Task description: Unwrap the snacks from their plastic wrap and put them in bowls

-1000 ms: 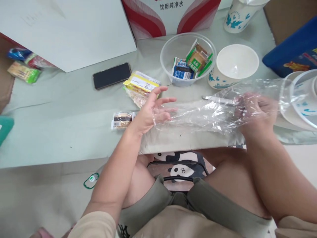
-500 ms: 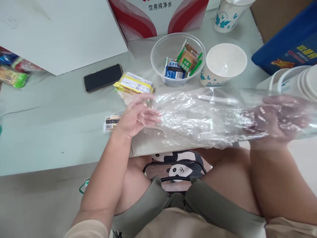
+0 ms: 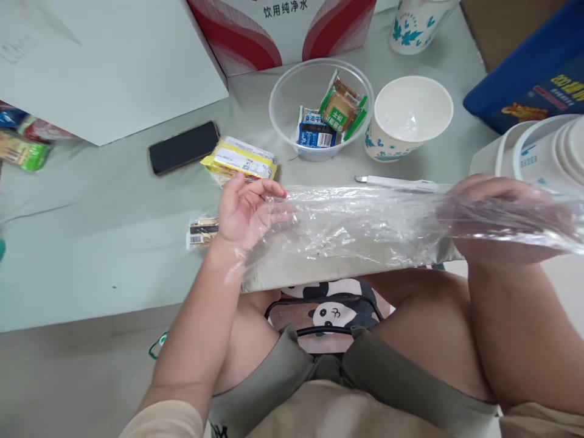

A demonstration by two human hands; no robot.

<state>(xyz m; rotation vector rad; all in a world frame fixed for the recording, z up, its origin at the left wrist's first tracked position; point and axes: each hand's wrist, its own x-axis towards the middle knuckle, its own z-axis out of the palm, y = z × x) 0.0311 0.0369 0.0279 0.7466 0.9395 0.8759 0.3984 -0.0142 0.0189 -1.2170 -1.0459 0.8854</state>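
A long clear plastic bag (image 3: pixel 365 222) stretches crumpled between my hands, above the front of the table. My left hand (image 3: pixel 244 210) is turned palm up at the bag's left end. Its fingers are apart, and film lies against the fingertips and wrist. At the other end, my right hand (image 3: pixel 502 213) is curled on the bunched film, which covers much of it and blurs its fingers. Just behind the bag lies a white utility knife (image 3: pixel 395 182). A yellow snack packet (image 3: pixel 241 159) sits behind my left hand, and a small wrapped snack (image 3: pixel 201 232) lies left of it.
A clear plastic bowl (image 3: pixel 283 131) holds snack packets. Beside it stand a paper cup (image 3: pixel 395 146) and another paper cup (image 3: pixel 413 30). Stacked white tubs (image 3: pixel 538 152) and a blue package (image 3: pixel 524 79) are at the right. A phone (image 3: pixel 185 148) lies before a white box (image 3: pixel 137 67).
The bag has been drawn narrower and sits lower, uncovering the knife. My right hand has turned and moved slightly, and the film bunches more tightly around it. My left hand has shifted slightly left.
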